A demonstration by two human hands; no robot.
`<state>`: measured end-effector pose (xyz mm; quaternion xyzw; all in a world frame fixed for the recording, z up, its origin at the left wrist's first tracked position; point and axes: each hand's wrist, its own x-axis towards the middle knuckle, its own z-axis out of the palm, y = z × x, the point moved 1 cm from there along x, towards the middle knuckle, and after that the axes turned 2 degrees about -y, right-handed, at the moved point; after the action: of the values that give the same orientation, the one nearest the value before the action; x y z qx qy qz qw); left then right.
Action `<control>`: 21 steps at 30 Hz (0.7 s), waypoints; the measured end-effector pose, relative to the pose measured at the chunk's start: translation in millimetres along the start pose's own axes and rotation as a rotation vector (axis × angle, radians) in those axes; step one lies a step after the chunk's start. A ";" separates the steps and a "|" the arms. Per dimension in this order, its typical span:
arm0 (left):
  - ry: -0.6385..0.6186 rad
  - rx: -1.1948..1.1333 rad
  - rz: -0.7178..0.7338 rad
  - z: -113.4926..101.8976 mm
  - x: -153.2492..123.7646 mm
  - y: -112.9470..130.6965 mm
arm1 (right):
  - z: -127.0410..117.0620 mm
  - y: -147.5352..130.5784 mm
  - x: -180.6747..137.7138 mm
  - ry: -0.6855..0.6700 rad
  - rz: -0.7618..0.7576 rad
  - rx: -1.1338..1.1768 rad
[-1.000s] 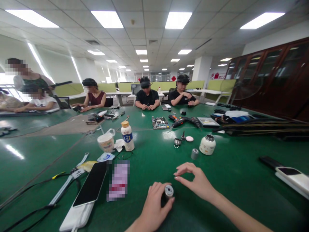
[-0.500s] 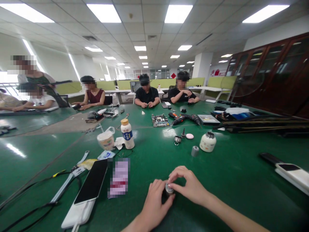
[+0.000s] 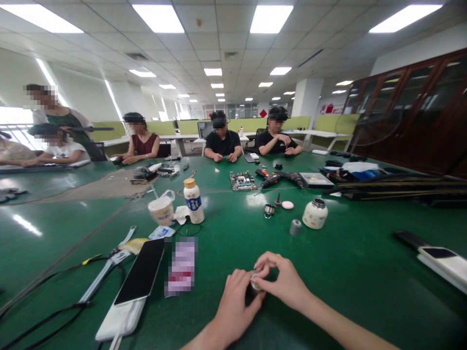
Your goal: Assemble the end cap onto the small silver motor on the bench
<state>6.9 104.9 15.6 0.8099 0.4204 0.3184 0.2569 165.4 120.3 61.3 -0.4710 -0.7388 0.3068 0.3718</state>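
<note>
A small silver metal cylinder (image 3: 256, 286) stands at the near middle of the table, mostly covered by my fingers, so its exact kind is unclear. Around its side curls my left hand (image 3: 237, 301), thumb on the near right. My right hand (image 3: 282, 279) pinches at its top with thumb and fingers. Beyond the hands are a grey cylinder (image 3: 295, 227), a cream bottle (image 3: 315, 214) with a bare metal neck, a metal ring-like part (image 3: 269, 210), a dark pointed part (image 3: 278, 200) and a pale pink disc (image 3: 288, 205).
On the left lie a phone (image 3: 140, 272) on a white power bank (image 3: 116, 323), a lanyard (image 3: 98, 279) and a purple packet (image 3: 181, 267). Behind them stand a drink bottle (image 3: 193, 201) and a cup (image 3: 161, 210). A circuit board (image 3: 243, 181) and power drills (image 3: 279, 179) lie farther off; people sit opposite.
My right fingers have shifted slightly over the cylinder's top and cover more of it. My left hand stays around it. The whole view has moved a little.
</note>
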 end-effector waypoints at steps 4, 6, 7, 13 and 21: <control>0.002 0.008 -0.025 -0.4 0.2 1.0 | -20.0 -1.0 7.8 -0.024 -0.056 0.069; 0.003 0.014 -0.040 -0.6 -0.1 0.8 | -36.7 4.4 11.8 0.006 -0.077 0.070; 0.002 0.016 -0.047 -0.7 -0.3 0.7 | -44.2 10.3 12.5 0.025 -0.069 0.061; -0.018 -0.002 -0.075 -2.3 0.3 1.4 | -54.8 73.9 -7.1 -0.026 0.050 -0.116; -0.019 0.003 -0.083 -0.3 0.3 1.1 | -66.8 94.4 -21.0 -0.027 0.070 -0.466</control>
<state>7.4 104.6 16.6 0.7950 0.4519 0.2991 0.2725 271.3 142.6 15.8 -0.5650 -0.7779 0.1470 0.2323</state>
